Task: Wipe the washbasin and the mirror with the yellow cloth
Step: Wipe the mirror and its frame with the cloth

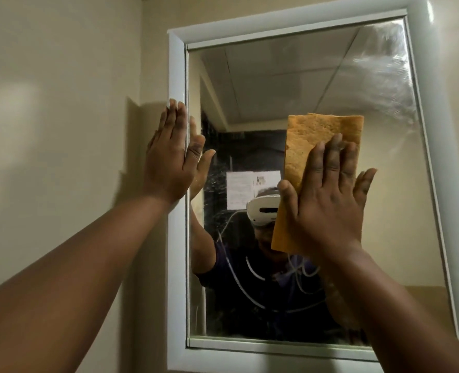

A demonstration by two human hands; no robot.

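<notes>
The mirror (pixel 276 84) hangs on the wall in a white frame (pixel 176 76). My right hand (pixel 327 200) lies flat on the glass, fingers spread, pressing the yellow cloth (pixel 322 135) against the middle of the mirror. The cloth is a folded rectangle that sticks out above and to the left of my palm. My left hand (pixel 169 160) rests flat and open against the left side of the frame, holding nothing. Smeared wet streaks cover the glass at the upper right (pixel 381 63). The washbasin is out of view.
A cream wall (pixel 61 130) lies to the left of the mirror and continues on the right past the frame. The mirror reflects a person wearing a white headset, a dark doorway with paper notices, and the ceiling.
</notes>
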